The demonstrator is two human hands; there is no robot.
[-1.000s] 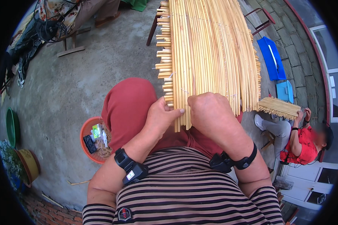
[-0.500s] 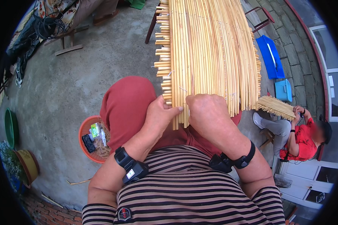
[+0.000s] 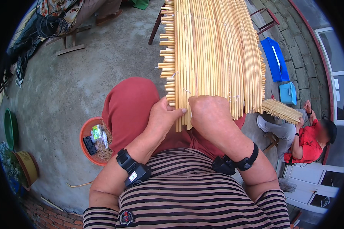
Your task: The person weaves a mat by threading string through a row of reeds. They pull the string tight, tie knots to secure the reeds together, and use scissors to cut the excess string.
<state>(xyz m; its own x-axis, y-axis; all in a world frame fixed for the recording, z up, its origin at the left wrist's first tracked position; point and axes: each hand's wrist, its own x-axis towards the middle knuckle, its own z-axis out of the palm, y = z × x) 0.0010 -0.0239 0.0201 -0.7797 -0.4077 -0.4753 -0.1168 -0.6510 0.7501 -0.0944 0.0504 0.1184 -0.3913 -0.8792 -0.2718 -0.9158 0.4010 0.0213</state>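
Observation:
A long mat of pale straw stalks (image 3: 214,49) stretches away from me, its near end over my red-trousered knees (image 3: 126,99). Short white thread ends (image 3: 186,90) show near its left edge, which is ragged with stub ends. My left hand (image 3: 162,117) grips that edge at the near corner, thumb resting on the stalks and some fingertips hidden beneath. My right hand (image 3: 210,112), just right of it, is curled closed over the near stalks; whatever its fingertips pinch is hidden.
Co-worker in red (image 3: 307,141) at right with a smaller straw mat (image 3: 282,110). Blue bins (image 3: 275,61) beside the paving; metal chair (image 3: 269,17); orange basket of odds (image 3: 86,150) by my left knee; green basin (image 3: 10,128), planter (image 3: 28,168); wooden stool and another person's legs (image 3: 103,11) upper left.
My hands and the mat's near end have shifted slightly up the picture and left since a second ago. One of the co-worker's hands has lifted off the smaller mat.

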